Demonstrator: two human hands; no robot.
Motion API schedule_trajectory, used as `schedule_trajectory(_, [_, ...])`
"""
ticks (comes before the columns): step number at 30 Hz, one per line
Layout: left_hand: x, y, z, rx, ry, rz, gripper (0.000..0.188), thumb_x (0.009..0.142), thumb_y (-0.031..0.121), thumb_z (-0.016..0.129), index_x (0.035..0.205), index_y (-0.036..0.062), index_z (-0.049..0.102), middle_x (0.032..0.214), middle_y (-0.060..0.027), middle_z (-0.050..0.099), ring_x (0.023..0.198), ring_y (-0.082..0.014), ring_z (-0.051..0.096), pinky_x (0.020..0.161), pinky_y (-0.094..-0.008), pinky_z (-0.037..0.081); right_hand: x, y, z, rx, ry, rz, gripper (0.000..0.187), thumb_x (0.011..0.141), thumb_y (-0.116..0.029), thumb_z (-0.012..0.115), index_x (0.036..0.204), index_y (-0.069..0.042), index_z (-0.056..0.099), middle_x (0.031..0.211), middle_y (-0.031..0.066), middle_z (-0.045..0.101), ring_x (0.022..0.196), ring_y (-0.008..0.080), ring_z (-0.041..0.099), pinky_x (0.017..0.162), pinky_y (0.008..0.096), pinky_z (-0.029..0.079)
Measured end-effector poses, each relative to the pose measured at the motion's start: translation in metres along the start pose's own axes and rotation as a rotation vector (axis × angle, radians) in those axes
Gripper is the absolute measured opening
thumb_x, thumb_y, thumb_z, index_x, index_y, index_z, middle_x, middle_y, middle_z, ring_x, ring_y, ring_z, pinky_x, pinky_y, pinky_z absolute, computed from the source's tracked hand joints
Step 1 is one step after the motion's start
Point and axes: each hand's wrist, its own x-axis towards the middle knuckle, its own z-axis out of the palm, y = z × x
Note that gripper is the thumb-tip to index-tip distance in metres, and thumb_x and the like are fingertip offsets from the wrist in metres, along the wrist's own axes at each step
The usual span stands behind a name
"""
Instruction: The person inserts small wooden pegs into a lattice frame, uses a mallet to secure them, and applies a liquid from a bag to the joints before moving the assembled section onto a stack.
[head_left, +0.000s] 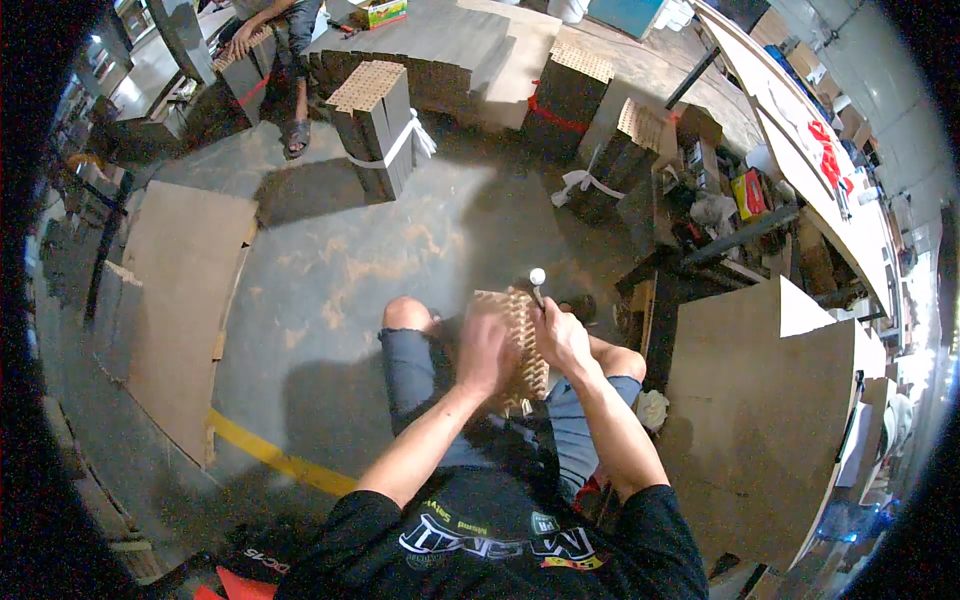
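Note:
Between my knees stands a bundle of boards with tan, notched, comb-like edges facing up. My left hand lies over the left side of this bundle, smeared by motion, so its fingers cannot be made out. At the bundle's right side my right hand is closed around a short dark tool with a round white head; the head sticks up beyond my fingers. The tool's lower part is hidden by the hand. The exact kind of tool does not show.
Ahead stand tied bundles of dark boards: one with a white strap, one with a red strap, another with a white strap. Large panels lean at left and right. Another person's hand rests on a bundle at far left.

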Motion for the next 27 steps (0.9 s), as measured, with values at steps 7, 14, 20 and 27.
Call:
schedule_trajectory(7, [0.007, 0.013, -0.005, 0.157, 0.162, -0.025, 0.048, 0.087, 0.012, 0.064, 0.133, 0.0062, 0.052, 0.128, -0.0202, 0.054, 0.117, -0.0393, 0.053, 0.099, -0.0459, 0.044, 0.004, -0.018, -0.016, -0.056, -0.132, -0.021, 0.032, 0.101, -0.032, 0.047, 0.113, -0.004, 0.057, 0.093, 0.0307, 0.068, 0.089, 0.0506, 0.065, 0.078, 0.0586, 0.052])
schedule_trajectory(14, [0.008, 0.025, -0.01, 0.1, 0.079, -0.039, 0.054, 0.09, 0.01, 0.062, 0.142, 0.0085, 0.045, 0.136, -0.0213, 0.049, 0.129, -0.0409, 0.047, 0.107, -0.0466, 0.042, -0.006, 0.006, 0.006, -0.024, -0.054, 0.087, 0.044, 0.102, -0.038, 0.048, 0.128, -0.003, 0.055, 0.091, 0.0322, 0.068, 0.086, 0.0508, 0.065, 0.078, 0.0585, 0.052])
schedule_trajectory(20, [0.002, -0.001, 0.001, 0.044, 0.028, -0.089, 0.056, 0.095, 0.014, 0.057, 0.149, 0.0082, 0.041, 0.153, -0.0227, 0.037, 0.142, -0.0415, 0.037, 0.117, -0.0463, 0.034, -0.014, -0.002, -0.002, -0.01, -0.035, 0.111, 0.045, 0.102, -0.038, 0.048, 0.131, -0.004, 0.054, 0.091, 0.0318, 0.068, 0.086, 0.0496, 0.065, 0.079, 0.0575, 0.051])
schedule_trajectory(27, [0.005, -0.007, 0.001, -0.069, 0.085, -0.103, 0.046, 0.094, 0.007, 0.053, 0.14, 0.0048, 0.049, 0.148, -0.0252, 0.043, 0.142, -0.0428, 0.036, 0.117, -0.0474, 0.033, -0.017, -0.002, -0.014, -0.018, -0.037, -0.051, 0.038, 0.101, -0.032, 0.052, 0.123, -0.002, 0.058, 0.083, 0.0305, 0.067, 0.077, 0.0498, 0.065, 0.069, 0.0567, 0.052])
